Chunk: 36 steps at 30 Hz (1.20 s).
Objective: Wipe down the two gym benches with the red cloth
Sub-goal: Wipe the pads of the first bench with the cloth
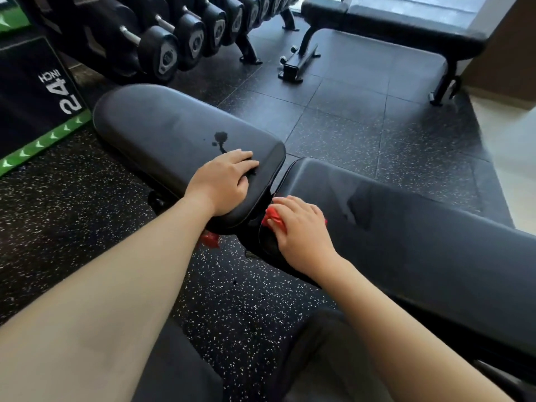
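Forearms enter from below; centre frame, right hand grips a red cloth on the backrest pad. Left hand rests flat, fingers relaxed, on the seat pad.

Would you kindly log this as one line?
left hand rests on seat pad | right hand holds red cloth on back pad

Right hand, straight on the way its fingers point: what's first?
Probably the seat pad, just across the gap from the right hand and its red cloth, beside the left hand; depth unclear.
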Each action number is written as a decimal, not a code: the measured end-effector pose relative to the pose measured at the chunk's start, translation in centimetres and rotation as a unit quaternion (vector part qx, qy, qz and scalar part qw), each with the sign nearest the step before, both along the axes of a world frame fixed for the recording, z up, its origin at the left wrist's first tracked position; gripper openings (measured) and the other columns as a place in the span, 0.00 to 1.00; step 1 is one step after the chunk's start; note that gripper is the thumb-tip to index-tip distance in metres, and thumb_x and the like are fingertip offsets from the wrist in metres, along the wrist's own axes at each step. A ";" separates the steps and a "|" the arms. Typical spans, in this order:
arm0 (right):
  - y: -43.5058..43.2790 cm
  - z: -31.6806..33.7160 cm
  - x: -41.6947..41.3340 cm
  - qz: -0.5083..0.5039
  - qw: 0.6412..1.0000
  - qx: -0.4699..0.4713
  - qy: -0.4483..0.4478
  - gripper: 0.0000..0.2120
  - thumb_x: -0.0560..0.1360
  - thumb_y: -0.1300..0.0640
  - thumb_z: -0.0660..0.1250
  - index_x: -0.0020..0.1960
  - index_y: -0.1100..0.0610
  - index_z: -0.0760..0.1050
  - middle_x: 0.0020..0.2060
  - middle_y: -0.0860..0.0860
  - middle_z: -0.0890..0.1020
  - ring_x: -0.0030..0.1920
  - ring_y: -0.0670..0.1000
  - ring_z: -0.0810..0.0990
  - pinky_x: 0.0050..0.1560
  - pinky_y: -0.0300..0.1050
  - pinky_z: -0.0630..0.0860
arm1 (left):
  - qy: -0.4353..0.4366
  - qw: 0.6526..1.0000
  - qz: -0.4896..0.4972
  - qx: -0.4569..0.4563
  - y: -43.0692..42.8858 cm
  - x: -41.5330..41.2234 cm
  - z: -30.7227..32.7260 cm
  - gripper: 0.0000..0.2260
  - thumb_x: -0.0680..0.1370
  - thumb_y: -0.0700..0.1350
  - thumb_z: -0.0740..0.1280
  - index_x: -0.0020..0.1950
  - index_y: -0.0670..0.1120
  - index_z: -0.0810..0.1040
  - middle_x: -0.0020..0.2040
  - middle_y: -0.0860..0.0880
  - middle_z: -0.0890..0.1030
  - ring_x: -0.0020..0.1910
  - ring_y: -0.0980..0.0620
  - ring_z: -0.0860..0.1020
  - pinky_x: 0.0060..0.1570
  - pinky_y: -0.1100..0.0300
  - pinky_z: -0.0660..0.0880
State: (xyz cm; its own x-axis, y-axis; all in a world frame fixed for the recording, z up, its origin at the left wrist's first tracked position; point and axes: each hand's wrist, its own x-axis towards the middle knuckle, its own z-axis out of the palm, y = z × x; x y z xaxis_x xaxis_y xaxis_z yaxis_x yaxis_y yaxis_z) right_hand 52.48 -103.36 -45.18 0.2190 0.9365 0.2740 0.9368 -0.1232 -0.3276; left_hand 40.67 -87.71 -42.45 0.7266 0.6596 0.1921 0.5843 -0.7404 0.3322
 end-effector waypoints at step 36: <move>-4.2 -0.1 6.1 -0.091 0.995 0.017 0.032 0.18 0.74 0.51 0.61 0.59 0.58 0.77 0.61 0.54 0.78 0.62 0.57 0.76 0.60 0.56 0.72 | 0.102 0.992 -0.026 0.066 -0.6 0.1 0.4 0.25 0.79 0.53 0.57 0.76 0.51 0.58 0.77 0.52 0.56 0.76 0.53 0.52 0.74 0.57 0.50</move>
State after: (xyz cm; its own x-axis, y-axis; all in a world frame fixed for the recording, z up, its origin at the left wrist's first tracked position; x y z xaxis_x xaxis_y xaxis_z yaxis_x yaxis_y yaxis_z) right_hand 58.63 -107.58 -45.26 0.4028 0.8695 0.2858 0.8770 -0.2772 -0.3924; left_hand 40.77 -88.26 -42.05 0.7916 0.5991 0.1197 0.5894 -0.8005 0.1086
